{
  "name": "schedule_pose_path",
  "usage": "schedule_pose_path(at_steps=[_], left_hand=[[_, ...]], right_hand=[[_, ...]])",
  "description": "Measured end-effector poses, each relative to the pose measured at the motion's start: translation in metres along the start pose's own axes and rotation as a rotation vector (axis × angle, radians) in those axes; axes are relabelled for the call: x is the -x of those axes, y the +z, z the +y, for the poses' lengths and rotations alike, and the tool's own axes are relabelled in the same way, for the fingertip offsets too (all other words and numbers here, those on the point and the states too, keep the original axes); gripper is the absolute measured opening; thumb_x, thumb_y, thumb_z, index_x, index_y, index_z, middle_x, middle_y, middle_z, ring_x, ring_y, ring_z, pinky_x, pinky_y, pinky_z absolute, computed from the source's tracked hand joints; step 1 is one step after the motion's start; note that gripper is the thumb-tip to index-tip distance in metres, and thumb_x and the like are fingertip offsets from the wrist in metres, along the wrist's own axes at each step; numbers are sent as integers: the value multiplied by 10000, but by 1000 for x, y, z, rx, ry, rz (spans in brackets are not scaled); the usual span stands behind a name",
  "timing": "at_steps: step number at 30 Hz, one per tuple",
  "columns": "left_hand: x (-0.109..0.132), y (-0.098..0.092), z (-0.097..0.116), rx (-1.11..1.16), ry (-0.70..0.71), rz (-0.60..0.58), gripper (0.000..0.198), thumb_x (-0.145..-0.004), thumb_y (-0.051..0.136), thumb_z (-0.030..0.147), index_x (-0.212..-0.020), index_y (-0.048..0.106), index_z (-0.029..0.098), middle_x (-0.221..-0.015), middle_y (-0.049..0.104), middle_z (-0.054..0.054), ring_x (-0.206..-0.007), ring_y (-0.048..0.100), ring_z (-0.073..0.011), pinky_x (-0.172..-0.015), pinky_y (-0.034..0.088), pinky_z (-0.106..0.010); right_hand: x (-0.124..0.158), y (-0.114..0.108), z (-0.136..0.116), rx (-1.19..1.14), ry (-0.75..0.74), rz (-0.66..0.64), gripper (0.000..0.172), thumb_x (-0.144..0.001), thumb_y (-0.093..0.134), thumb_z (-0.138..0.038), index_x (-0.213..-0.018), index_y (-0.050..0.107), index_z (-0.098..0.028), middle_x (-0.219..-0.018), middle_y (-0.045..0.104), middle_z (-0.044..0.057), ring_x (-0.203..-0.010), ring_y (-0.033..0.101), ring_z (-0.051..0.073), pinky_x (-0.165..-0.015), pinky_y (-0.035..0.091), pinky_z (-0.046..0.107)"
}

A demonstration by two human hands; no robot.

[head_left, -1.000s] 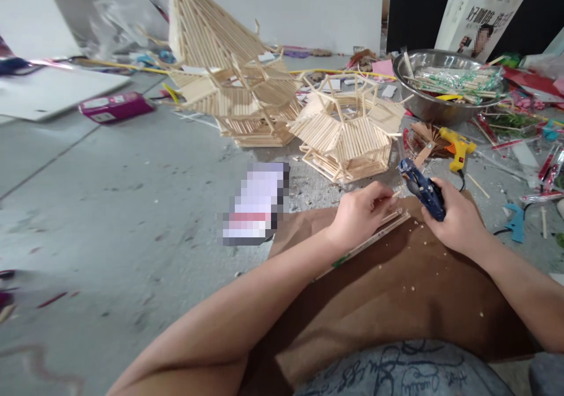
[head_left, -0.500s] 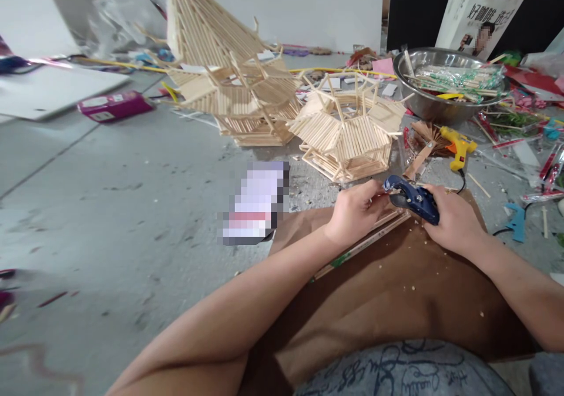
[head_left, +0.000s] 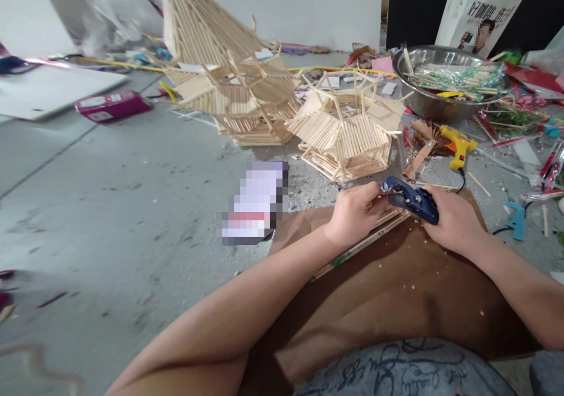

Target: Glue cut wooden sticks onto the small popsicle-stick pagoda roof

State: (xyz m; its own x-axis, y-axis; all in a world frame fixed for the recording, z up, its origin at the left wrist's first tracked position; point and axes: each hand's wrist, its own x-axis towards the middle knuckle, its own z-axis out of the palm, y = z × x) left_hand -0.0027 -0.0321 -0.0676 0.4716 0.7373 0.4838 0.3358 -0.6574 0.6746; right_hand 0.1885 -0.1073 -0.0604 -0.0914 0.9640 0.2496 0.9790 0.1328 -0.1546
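Note:
My right hand [head_left: 453, 217] is wrapped round a blue hand cutter [head_left: 412, 199], its jaws pointing left. Close to those jaws, my left hand [head_left: 356, 211] is closed in a pinch on a thin wooden stick [head_left: 396, 193], of which only a short pale piece shows. Beneath my left hand and wrist lie wrapped chopsticks [head_left: 359, 246] with green print, resting on a brown paper sheet [head_left: 374, 302] across my lap. Small pale chips are scattered on the paper. Just beyond my hands stands a low many-sided stick model [head_left: 359, 137].
A taller stick model with a pointed roof [head_left: 220, 32] stands behind on the left. A phone [head_left: 253, 202] lies on the grey floor. To the right are a yellow glue gun [head_left: 459, 146], a metal bowl [head_left: 423, 105] of wrapped chopsticks, and plastic scraps. A purple packet [head_left: 113, 107] lies far left.
Both hands and the cutter stay in nearly the same place. My left fingers curl slightly differently near the jaws, and the view has shifted a little.

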Motion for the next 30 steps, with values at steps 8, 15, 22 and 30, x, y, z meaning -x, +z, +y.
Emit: schedule_pose_path(at_steps=[8,15,22,30], left_hand=[[0,-1,0,-123,67,10,210,-804,484,212,-612,542,150,-526,559,-6,-482,492,-84,-485,357,-180],[1,0,2,-123,55,-17,233,-827,500,265,-646,582,143,-541,590,-8,-488,507,-85,-491,361,-179],[-4,0,6,26,-62,-46,138,-803,548,248,-752,635,154,-650,651,-1,-555,541,-79,-542,396,-173],[-7,-2,7,247,-233,-79,207,-823,512,312,-799,627,142,-665,640,-16,-556,525,-84,-514,406,-194]], right_hand=[[1,-1,-1,47,51,-27,398,-666,505,-240,-1054,531,-156,-836,681,101,-762,639,267,-635,450,338],[3,1,-3,94,106,-69,311,-663,520,-298,-950,570,-189,-717,675,63,-649,631,252,-548,413,311],[-8,-1,9,177,243,-4,361,-754,498,-374,-1051,550,-175,-784,680,96,-611,617,253,-541,398,335],[-12,6,23,300,157,-160,489,-797,449,-518,-1084,522,-128,-866,662,154,-774,620,304,-668,398,394]])
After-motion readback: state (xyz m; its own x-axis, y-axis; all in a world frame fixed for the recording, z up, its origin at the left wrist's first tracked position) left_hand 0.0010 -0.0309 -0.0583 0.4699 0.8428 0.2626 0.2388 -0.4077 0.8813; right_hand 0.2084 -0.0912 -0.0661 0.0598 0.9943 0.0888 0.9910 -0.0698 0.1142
